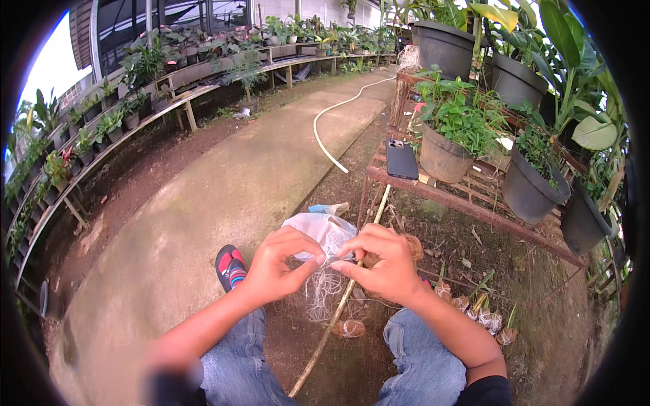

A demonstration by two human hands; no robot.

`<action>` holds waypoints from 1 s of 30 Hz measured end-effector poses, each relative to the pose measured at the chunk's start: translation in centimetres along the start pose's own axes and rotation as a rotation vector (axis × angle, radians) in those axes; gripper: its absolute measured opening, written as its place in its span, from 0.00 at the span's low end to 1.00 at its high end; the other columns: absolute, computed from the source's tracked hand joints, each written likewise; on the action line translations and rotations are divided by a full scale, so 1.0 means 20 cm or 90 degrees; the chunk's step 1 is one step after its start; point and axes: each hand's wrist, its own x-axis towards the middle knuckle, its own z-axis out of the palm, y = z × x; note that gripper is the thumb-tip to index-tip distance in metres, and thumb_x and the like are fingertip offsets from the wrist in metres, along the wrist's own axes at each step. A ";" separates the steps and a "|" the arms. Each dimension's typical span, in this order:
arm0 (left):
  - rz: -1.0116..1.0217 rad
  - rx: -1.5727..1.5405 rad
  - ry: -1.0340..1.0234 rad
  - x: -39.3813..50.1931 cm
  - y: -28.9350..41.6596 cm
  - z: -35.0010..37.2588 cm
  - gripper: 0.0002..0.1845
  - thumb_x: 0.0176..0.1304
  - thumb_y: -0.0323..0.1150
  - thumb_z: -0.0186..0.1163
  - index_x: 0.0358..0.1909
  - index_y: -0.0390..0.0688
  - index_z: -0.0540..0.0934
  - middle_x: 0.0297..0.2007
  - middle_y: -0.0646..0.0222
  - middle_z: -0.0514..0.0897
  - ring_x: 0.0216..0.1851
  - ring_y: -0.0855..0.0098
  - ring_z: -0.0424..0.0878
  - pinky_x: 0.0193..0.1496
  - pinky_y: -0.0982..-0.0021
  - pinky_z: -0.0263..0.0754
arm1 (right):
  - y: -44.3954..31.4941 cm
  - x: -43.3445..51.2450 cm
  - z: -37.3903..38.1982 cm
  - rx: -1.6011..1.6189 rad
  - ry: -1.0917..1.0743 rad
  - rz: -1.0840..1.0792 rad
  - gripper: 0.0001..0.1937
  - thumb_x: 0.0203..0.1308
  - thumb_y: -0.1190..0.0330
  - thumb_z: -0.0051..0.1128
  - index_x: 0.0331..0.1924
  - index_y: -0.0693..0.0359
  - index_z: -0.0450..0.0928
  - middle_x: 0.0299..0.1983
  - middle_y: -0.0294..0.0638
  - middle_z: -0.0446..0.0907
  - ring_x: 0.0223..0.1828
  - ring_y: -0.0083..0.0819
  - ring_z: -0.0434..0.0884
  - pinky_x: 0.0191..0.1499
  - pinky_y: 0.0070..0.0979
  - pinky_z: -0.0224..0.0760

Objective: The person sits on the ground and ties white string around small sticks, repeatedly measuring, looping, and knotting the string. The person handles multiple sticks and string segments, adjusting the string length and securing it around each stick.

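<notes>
My left hand (285, 260) and my right hand (383, 259) meet over the ground between my knees, each pinching thin pale string (330, 258) between thumb and fingertips. Below them hangs or lies a loose tangle of white string (323, 297); which of the two, I cannot tell. Behind the hands is a thin white plastic bag (320, 228). A brown fibre bundle wound with string (350, 329) lies on the soil beyond a long thin pole (325, 342). More brown fibre (414, 247) shows beside my right hand, partly hidden by it.
Several string-wrapped plant bundles (487, 319) with green shoots lie at the right. A rusty metal rack (472, 215) holds potted plants and a smartphone (401, 158). A pale hose (320, 124) curves over the concrete path (203, 193). Plant benches (188, 96) line the left.
</notes>
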 end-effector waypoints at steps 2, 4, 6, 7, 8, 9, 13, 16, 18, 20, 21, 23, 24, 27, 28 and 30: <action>0.037 0.021 0.000 0.01 0.02 0.00 0.04 0.59 0.28 0.74 0.35 0.44 0.89 0.37 0.72 0.91 0.43 0.64 0.86 0.50 0.62 0.76 | -0.01 0.00 0.02 0.034 -0.006 0.023 0.10 0.50 0.69 0.83 0.36 0.57 0.91 0.26 0.35 0.78 0.29 0.27 0.78 0.35 0.28 0.70; 0.063 0.082 0.003 0.00 0.04 -0.01 0.04 0.59 0.29 0.74 0.36 0.46 0.89 0.38 0.74 0.91 0.44 0.66 0.85 0.49 0.63 0.74 | -0.02 0.00 0.03 0.018 -0.012 0.018 0.10 0.50 0.69 0.83 0.35 0.57 0.91 0.25 0.35 0.79 0.29 0.28 0.78 0.35 0.28 0.70; 0.091 0.127 -0.004 0.00 0.07 -0.02 0.06 0.58 0.30 0.74 0.37 0.49 0.89 0.39 0.78 0.90 0.45 0.68 0.84 0.47 0.65 0.70 | -0.02 0.00 0.03 0.023 -0.006 0.006 0.09 0.50 0.69 0.83 0.34 0.57 0.91 0.25 0.35 0.80 0.30 0.28 0.78 0.35 0.29 0.70; 0.102 0.148 -0.004 0.00 0.08 -0.02 0.06 0.58 0.30 0.74 0.37 0.49 0.89 0.39 0.78 0.90 0.45 0.68 0.84 0.48 0.65 0.70 | -0.02 0.00 0.02 0.025 -0.005 0.005 0.09 0.50 0.69 0.83 0.34 0.57 0.91 0.25 0.35 0.80 0.30 0.28 0.78 0.35 0.29 0.71; 0.109 0.162 -0.008 0.00 0.09 -0.03 0.06 0.58 0.30 0.74 0.37 0.49 0.89 0.39 0.77 0.90 0.45 0.68 0.84 0.48 0.65 0.70 | -0.03 0.00 0.01 0.025 -0.003 0.000 0.09 0.50 0.69 0.83 0.34 0.57 0.91 0.25 0.35 0.80 0.30 0.28 0.78 0.35 0.29 0.71; 0.115 0.175 -0.012 0.00 0.10 -0.03 0.06 0.58 0.31 0.74 0.37 0.50 0.89 0.40 0.77 0.90 0.45 0.68 0.84 0.48 0.64 0.71 | -0.04 0.01 0.00 0.025 -0.002 -0.005 0.10 0.49 0.68 0.83 0.34 0.57 0.91 0.25 0.35 0.80 0.30 0.28 0.78 0.35 0.29 0.71; 0.140 0.197 -0.010 0.00 0.12 -0.04 0.07 0.58 0.32 0.75 0.38 0.51 0.88 0.41 0.79 0.89 0.46 0.68 0.84 0.49 0.64 0.70 | -0.06 0.02 -0.01 0.036 -0.007 -0.021 0.10 0.48 0.69 0.83 0.34 0.58 0.91 0.26 0.35 0.81 0.30 0.28 0.79 0.35 0.28 0.71; 0.147 0.192 -0.021 -0.01 0.11 -0.04 0.08 0.58 0.32 0.75 0.38 0.51 0.88 0.40 0.79 0.89 0.46 0.68 0.83 0.50 0.64 0.69 | -0.07 0.01 -0.02 0.006 -0.036 0.013 0.09 0.48 0.69 0.83 0.33 0.57 0.91 0.26 0.34 0.82 0.32 0.28 0.80 0.37 0.29 0.71; 0.157 0.202 -0.019 -0.01 0.11 -0.04 0.08 0.58 0.33 0.75 0.38 0.51 0.87 0.40 0.79 0.89 0.46 0.69 0.83 0.50 0.64 0.69 | -0.07 0.00 -0.02 -0.035 -0.048 -0.019 0.09 0.49 0.68 0.82 0.33 0.56 0.91 0.26 0.33 0.82 0.32 0.29 0.80 0.38 0.30 0.70; 0.158 0.211 -0.031 -0.02 0.11 -0.05 0.08 0.58 0.33 0.75 0.38 0.51 0.87 0.40 0.79 0.88 0.47 0.68 0.83 0.51 0.63 0.69 | -0.07 0.00 -0.02 -0.042 -0.061 -0.023 0.09 0.49 0.66 0.81 0.33 0.56 0.90 0.26 0.32 0.82 0.33 0.30 0.80 0.41 0.32 0.68; 0.165 0.221 -0.039 -0.02 0.11 -0.05 0.08 0.58 0.33 0.74 0.38 0.51 0.86 0.40 0.79 0.88 0.47 0.68 0.82 0.51 0.63 0.69 | -0.06 0.00 -0.02 -0.040 -0.076 -0.014 0.09 0.49 0.67 0.81 0.34 0.56 0.90 0.26 0.32 0.81 0.33 0.30 0.80 0.40 0.32 0.69; 0.156 0.234 -0.070 -0.01 0.11 -0.05 0.08 0.59 0.33 0.73 0.39 0.51 0.86 0.41 0.78 0.88 0.48 0.67 0.82 0.52 0.62 0.69 | -0.06 0.00 -0.02 -0.043 -0.116 0.016 0.09 0.50 0.68 0.81 0.34 0.56 0.90 0.26 0.33 0.81 0.32 0.30 0.79 0.40 0.31 0.69; 0.165 0.243 -0.069 -0.01 0.11 -0.05 0.07 0.59 0.33 0.73 0.39 0.51 0.86 0.41 0.78 0.88 0.48 0.67 0.82 0.52 0.61 0.69 | -0.05 0.00 -0.02 -0.016 -0.125 0.030 0.09 0.51 0.68 0.81 0.34 0.57 0.89 0.27 0.34 0.81 0.32 0.29 0.79 0.40 0.30 0.70; 0.159 0.246 -0.090 -0.02 0.11 -0.04 0.07 0.61 0.32 0.72 0.39 0.50 0.85 0.42 0.77 0.88 0.49 0.66 0.82 0.53 0.60 0.68 | -0.03 -0.01 -0.01 0.063 -0.159 0.081 0.09 0.54 0.68 0.80 0.35 0.58 0.89 0.28 0.34 0.81 0.33 0.25 0.78 0.40 0.28 0.71; 0.151 0.237 -0.098 -0.02 0.11 -0.04 0.06 0.61 0.32 0.71 0.39 0.50 0.85 0.42 0.77 0.88 0.49 0.66 0.82 0.54 0.61 0.68 | -0.02 -0.01 -0.01 0.085 -0.177 0.102 0.09 0.55 0.68 0.80 0.35 0.58 0.88 0.29 0.33 0.81 0.34 0.24 0.78 0.40 0.27 0.71; 0.136 0.220 -0.107 -0.03 0.10 -0.04 0.06 0.61 0.32 0.71 0.39 0.50 0.86 0.42 0.77 0.88 0.50 0.65 0.82 0.54 0.61 0.68 | 0.00 -0.02 -0.02 0.124 -0.212 0.136 0.09 0.56 0.68 0.80 0.36 0.59 0.88 0.30 0.32 0.81 0.34 0.22 0.78 0.41 0.25 0.72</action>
